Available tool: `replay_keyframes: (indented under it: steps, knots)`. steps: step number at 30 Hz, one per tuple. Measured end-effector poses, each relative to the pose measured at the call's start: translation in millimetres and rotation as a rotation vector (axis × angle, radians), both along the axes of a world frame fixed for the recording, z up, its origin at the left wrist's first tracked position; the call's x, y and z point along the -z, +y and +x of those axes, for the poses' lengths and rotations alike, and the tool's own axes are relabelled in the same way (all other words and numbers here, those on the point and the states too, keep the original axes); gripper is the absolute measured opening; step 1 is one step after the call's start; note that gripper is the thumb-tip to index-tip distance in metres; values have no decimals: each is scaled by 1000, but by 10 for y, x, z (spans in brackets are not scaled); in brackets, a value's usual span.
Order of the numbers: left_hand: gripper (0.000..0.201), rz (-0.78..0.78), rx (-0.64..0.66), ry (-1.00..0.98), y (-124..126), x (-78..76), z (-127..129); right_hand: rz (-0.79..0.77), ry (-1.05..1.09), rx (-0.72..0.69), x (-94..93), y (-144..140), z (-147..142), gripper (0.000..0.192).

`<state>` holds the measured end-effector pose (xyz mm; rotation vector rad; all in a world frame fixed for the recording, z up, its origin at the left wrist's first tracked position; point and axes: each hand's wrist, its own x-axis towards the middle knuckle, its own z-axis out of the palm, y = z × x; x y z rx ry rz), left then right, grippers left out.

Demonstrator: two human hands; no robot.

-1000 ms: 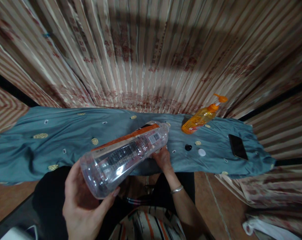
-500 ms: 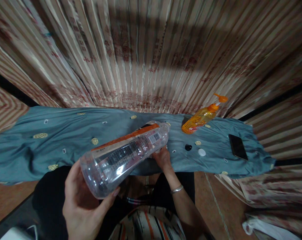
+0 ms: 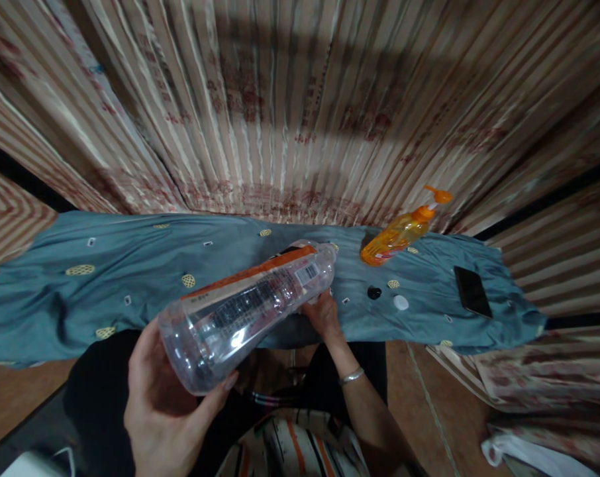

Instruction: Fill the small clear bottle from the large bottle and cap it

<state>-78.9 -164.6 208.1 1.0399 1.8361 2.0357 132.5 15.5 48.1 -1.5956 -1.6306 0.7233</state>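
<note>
A large clear plastic bottle with an orange and dark label and a barcode is held aslant above the cloth. Its neck points up and to the right, and its wide base is toward me at the lower left. My left hand wraps round the base, thumb along the lower side. Close under the neck end, my right hand grips the bottle from below; its fingertips are hidden behind the plastic. A silver bangle is on the right wrist. To the right lie a small black cap and a white round cap.
An orange pump bottle stands at the back right of the blue-green cloth. A dark phone lies near the right end. Striped curtains hang behind and at both sides. A white object is at the lower left.
</note>
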Motion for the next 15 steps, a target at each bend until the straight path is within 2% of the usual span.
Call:
replay_keyframes:
  steps: [8,15]
  knots:
    - [101,6,2,-9,7,-19,-10,-37,9,17,-46,-7,-20,54]
    - [99,1,-8,-6,-20,-17,-6,0,20,15,35,-2,-8,58]
